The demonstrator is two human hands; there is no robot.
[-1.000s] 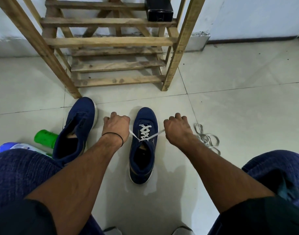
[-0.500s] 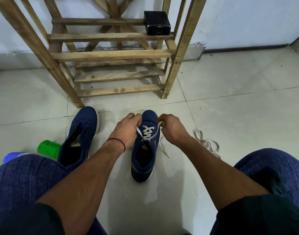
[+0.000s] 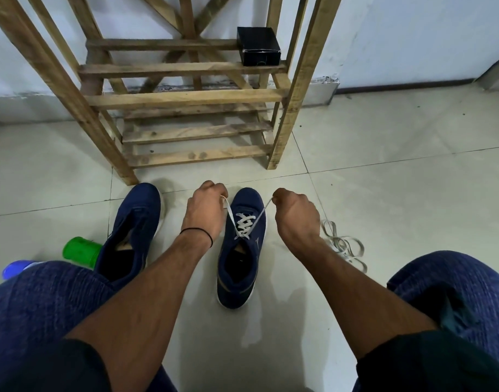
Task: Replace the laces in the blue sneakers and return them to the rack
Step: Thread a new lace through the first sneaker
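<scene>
While left hand (image 3: 204, 206) and right hand (image 3: 295, 210) pinch the lace (image 3: 247, 223), a box (image 3: 259, 49) tops the rack (image 3: 186, 99).

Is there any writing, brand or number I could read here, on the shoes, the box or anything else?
No text can be read.
Black box on the wooden rack: faint pale marks on its front, too small to read.
Laced blue sneaker: a small side emblem, no legible letters.
</scene>
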